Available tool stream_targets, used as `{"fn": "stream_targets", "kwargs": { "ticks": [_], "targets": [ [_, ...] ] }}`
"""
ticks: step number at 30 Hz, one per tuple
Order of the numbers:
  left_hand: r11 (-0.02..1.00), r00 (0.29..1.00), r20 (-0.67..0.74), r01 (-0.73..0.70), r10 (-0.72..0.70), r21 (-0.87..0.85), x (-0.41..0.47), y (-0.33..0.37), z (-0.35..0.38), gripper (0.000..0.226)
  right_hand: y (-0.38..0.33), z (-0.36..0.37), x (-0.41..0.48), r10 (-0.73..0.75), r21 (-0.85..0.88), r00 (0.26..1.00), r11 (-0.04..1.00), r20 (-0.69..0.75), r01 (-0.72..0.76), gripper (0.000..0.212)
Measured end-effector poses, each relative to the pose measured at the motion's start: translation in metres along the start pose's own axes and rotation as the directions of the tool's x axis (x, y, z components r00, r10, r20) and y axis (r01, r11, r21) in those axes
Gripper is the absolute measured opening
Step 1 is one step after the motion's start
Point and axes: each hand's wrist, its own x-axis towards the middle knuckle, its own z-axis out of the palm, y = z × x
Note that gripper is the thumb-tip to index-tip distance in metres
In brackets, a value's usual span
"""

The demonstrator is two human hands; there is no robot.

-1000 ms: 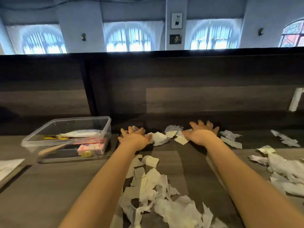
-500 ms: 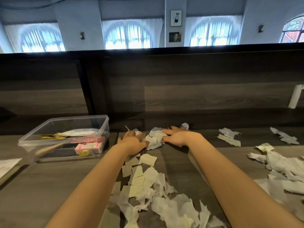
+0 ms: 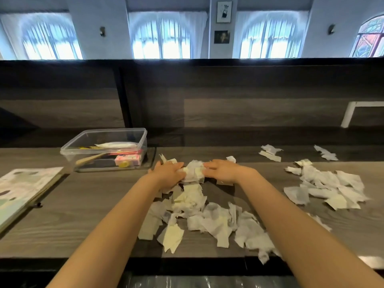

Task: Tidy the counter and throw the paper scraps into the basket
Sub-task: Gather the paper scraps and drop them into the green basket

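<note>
White and cream paper scraps lie scattered over the dark wood counter (image 3: 83, 215). My left hand (image 3: 167, 173) and my right hand (image 3: 223, 172) meet at the middle of the counter. Between them they squeeze a bunched clump of scraps (image 3: 194, 171), fingers curled in around it from both sides. A larger loose pile of scraps (image 3: 207, 219) lies nearer me, between my forearms. Another pile (image 3: 330, 188) sits to the right. No basket shows clearly.
A clear plastic box (image 3: 133, 134) with small items stands at the back left. An open booklet (image 3: 25, 188) lies at the left edge. Stray scraps (image 3: 270, 153) lie by the dark back panel. Something dark and shiny (image 3: 187, 280) shows below the counter's front edge.
My hands were spread flat and apart at the back of the counter. They swept inward and toward me, bunching the scraps into one clump between them.
</note>
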Motion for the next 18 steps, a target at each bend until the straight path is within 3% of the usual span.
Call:
{"fn": "stream_targets", "kwargs": {
  "ticks": [7,12,18],
  "targets": [
    [0.995,0.983,-0.177,-0.065,0.050,-0.079,-0.040,0.032,0.004,0.053,-0.005,-0.003,-0.067,0.034,0.155,0.945,0.988,-0.326,0.018,0.052],
    [0.970,0.952,-0.265,-0.196,0.153,-0.145,-0.090,0.082,0.011,0.050,0.004,0.002,-0.132,0.115,0.243,0.904,0.970,-0.412,-0.013,0.041],
    [0.927,0.913,-0.281,-0.346,0.297,-0.145,-0.143,0.121,0.040,0.053,0.046,0.017,-0.193,0.294,0.338,0.807,0.933,-0.512,-0.126,0.043]
  ]
}}
